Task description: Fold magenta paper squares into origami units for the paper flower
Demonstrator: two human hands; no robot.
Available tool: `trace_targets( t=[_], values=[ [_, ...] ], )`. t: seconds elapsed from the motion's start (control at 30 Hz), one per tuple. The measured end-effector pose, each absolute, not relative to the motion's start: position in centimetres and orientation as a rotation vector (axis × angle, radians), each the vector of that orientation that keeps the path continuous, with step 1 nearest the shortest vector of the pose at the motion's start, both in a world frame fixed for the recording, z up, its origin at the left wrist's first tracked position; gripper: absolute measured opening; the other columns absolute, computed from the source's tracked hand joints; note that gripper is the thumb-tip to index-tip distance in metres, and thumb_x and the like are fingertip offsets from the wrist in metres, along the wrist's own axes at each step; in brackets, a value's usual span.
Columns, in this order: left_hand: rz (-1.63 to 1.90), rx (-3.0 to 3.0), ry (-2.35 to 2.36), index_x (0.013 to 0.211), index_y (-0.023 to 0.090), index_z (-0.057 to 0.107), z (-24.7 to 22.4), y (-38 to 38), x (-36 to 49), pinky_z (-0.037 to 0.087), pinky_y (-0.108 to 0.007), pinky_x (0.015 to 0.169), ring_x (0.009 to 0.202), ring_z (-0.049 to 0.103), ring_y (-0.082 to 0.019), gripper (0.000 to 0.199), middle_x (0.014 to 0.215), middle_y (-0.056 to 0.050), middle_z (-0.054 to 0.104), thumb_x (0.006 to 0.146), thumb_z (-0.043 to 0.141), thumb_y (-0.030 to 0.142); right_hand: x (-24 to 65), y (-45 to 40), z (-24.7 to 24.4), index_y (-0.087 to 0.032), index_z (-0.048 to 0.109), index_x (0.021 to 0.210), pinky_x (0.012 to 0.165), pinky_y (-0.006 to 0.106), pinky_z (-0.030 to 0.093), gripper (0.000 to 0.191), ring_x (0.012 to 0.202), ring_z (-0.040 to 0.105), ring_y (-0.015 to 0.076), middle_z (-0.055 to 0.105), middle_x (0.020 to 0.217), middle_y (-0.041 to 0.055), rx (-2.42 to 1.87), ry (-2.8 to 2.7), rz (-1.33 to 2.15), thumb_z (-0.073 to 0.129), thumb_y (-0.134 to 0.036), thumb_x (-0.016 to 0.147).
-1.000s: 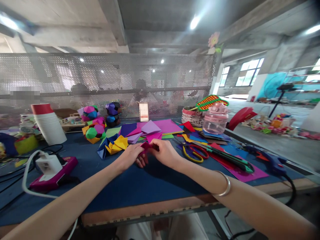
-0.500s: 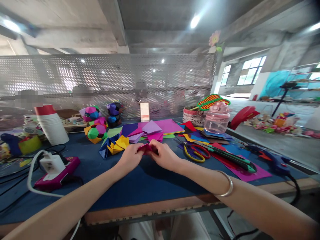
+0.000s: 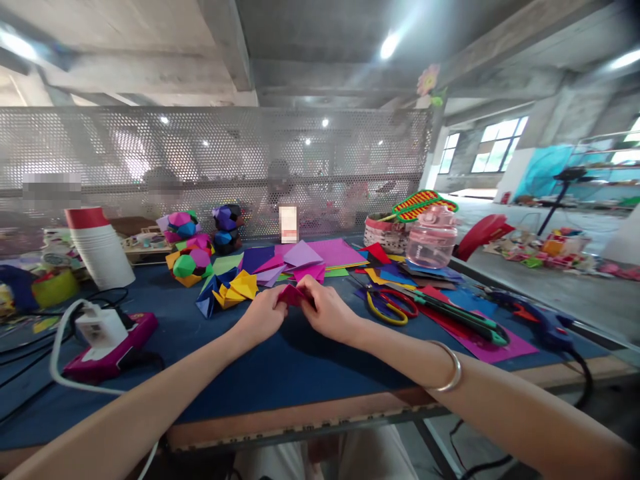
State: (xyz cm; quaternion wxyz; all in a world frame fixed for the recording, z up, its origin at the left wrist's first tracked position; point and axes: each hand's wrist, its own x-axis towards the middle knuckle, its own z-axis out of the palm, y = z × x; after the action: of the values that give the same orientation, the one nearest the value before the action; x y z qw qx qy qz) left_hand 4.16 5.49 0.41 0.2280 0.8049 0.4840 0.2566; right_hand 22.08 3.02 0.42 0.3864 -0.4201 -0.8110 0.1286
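Observation:
A small piece of dark pink paper is pinched between my two hands, just above the blue table top. My left hand grips its left side with thumb and fingers. At the right side my right hand closes on it, and part of the paper is hidden by the fingers. Beyond the hands lie loose sheets of purple and magenta paper. Yellow folded paper pieces and blue folded paper rest to the left of my left hand.
Yellow and red scissors, a green-black utility knife and a blue glue gun lie to the right. A pink bottle stands behind. Left are paper balls, stacked cups and a power strip with cables.
The pink paper is tilted slightly differently and shows more of its face between the fingers. Both hands stay almost in place; the view shifts a little.

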Motion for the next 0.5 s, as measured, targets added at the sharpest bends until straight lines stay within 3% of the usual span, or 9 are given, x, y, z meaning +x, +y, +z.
trace_targets(
  t=[0.5],
  values=[
    [0.562,2.481,1.509,0.115,0.014,0.064,1.2,4.1,4.1,0.058,-0.041,0.085,0.096,0.067,-0.02,0.025,0.112,-0.007,0.067,0.099,0.062,0.033,22.4,3.7,-0.3,-0.015,0.061,0.119,0.073,0.035,0.059,0.027,0.082,0.067,0.0167,0.067,0.104,0.0051,-1.08,-2.126,0.423,0.061,-0.033,0.099]
  ],
)
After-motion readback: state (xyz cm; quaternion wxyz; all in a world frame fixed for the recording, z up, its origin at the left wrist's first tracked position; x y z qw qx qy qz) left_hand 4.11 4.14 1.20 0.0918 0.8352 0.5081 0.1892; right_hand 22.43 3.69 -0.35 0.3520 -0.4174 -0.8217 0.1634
